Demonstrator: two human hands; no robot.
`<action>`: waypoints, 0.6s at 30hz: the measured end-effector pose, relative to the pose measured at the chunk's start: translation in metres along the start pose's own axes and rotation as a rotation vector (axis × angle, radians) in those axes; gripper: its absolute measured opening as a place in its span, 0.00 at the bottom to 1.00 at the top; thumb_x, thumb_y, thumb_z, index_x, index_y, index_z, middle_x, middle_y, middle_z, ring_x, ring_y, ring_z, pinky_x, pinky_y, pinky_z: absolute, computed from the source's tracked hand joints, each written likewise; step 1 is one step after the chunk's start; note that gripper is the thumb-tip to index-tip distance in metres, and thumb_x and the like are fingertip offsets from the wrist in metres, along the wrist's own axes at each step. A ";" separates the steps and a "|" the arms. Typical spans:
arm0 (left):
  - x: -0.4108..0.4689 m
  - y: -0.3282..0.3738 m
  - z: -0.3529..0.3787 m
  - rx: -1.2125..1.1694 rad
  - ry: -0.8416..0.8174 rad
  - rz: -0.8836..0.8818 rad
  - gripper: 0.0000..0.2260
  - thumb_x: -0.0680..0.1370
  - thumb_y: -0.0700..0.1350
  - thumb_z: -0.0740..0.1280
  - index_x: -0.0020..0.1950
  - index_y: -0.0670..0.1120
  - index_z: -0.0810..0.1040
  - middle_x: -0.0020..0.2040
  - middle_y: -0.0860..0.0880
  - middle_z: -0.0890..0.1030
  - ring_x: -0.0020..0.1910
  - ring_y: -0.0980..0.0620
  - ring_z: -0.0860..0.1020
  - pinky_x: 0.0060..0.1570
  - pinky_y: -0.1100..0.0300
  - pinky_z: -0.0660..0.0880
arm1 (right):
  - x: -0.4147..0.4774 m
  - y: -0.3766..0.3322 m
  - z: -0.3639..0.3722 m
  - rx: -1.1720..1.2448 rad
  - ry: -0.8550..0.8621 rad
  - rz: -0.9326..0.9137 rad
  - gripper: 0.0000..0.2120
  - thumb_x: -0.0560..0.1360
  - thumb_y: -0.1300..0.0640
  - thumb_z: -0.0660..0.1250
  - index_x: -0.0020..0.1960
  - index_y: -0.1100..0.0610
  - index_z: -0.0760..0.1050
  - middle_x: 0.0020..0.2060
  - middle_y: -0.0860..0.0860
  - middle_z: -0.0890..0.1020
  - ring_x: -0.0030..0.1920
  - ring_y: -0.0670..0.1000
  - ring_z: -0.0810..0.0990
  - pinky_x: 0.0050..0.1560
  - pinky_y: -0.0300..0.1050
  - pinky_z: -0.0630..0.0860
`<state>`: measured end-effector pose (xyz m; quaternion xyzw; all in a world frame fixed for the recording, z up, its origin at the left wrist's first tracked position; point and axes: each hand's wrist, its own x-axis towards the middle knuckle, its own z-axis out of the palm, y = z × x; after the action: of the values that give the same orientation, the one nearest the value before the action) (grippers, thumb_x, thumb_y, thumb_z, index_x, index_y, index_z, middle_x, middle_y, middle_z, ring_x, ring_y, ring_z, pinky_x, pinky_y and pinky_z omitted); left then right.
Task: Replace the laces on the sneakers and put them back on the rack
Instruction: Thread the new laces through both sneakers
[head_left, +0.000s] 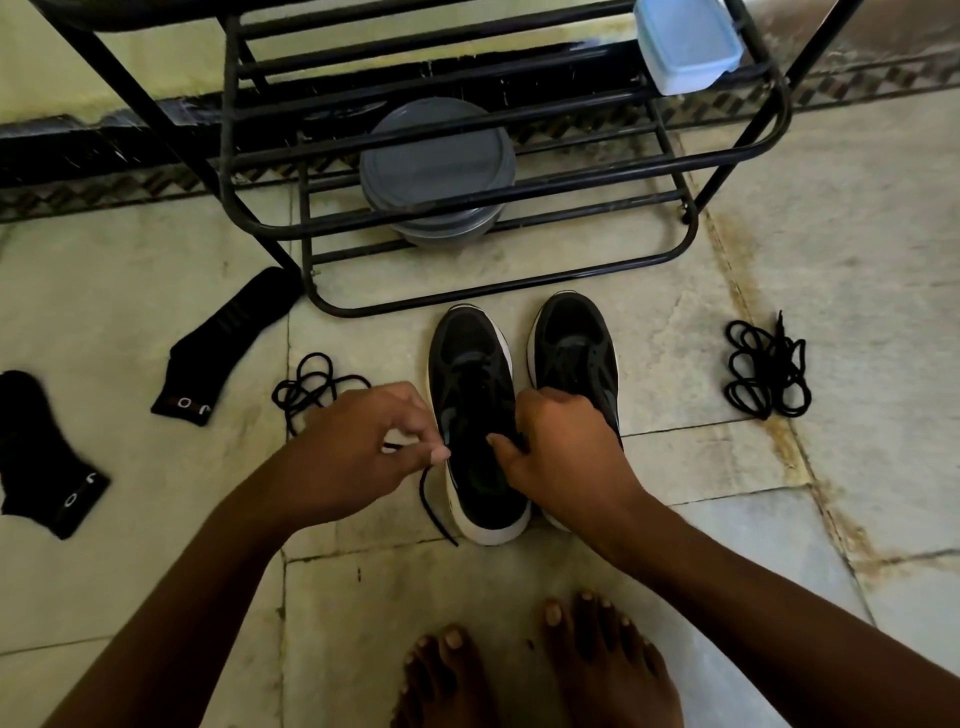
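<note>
Head view, the only one:

- The person is working on the lacing stage. Nothing is going back on the rack (519, 284) yet.
- The left hand (363, 447) is pinching a black lace (432, 512) between thumb and fingertips. The free end is trailing down onto the floor tiles, just beside the sole of the first sneaker (470, 384).
- The right hand (563, 447) is gripping the first sneaker at its collar, fingers curled and thumb lying over the opening. I can't tell whether it's also holding a lace end.
- The second sneaker (574, 343) is standing just to the right, touching or nearly touching the first, partly hidden behind the right hand. Both toes are pointing at the rack, close to its bottom bar.
- One loose lace bundle (311, 387) is lying on the floor by the left hand. Another bundle (769, 369) is lying well off to the right.
- I can't tell old laces from new, or whether this lace is going in or coming out.

My read on the next move: the right hand is steadying the shoe, so the left needs to be guiding the lace tip squarely at an eyelet or drawing it clear, one row at a time. The dark lace against dark mesh is making the eyelets hard to see.
</note>
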<state>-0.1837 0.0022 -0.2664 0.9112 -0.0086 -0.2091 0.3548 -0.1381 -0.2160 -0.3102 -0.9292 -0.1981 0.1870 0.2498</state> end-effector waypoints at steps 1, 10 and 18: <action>0.000 -0.004 0.000 0.024 0.059 -0.018 0.07 0.78 0.58 0.70 0.43 0.58 0.82 0.48 0.61 0.80 0.49 0.62 0.79 0.56 0.45 0.76 | -0.004 -0.002 0.001 -0.018 0.005 -0.017 0.14 0.79 0.44 0.67 0.45 0.52 0.68 0.40 0.49 0.75 0.41 0.54 0.79 0.43 0.47 0.79; -0.004 -0.004 0.000 0.021 0.353 -0.037 0.04 0.80 0.49 0.69 0.45 0.56 0.82 0.36 0.58 0.82 0.39 0.59 0.79 0.36 0.72 0.66 | -0.005 -0.019 0.034 -0.117 0.041 -0.106 0.18 0.82 0.41 0.59 0.41 0.53 0.64 0.31 0.50 0.69 0.31 0.57 0.76 0.32 0.44 0.71; -0.003 -0.011 0.011 -0.156 0.356 -0.010 0.05 0.79 0.47 0.72 0.43 0.52 0.82 0.38 0.55 0.82 0.41 0.54 0.82 0.42 0.61 0.77 | 0.004 -0.024 0.046 0.072 0.229 -0.127 0.15 0.79 0.56 0.66 0.40 0.53 0.62 0.27 0.48 0.68 0.24 0.56 0.72 0.25 0.47 0.70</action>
<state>-0.1921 0.0040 -0.2792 0.9036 0.0750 -0.0462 0.4192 -0.1616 -0.1767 -0.3356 -0.9204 -0.2199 0.0707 0.3155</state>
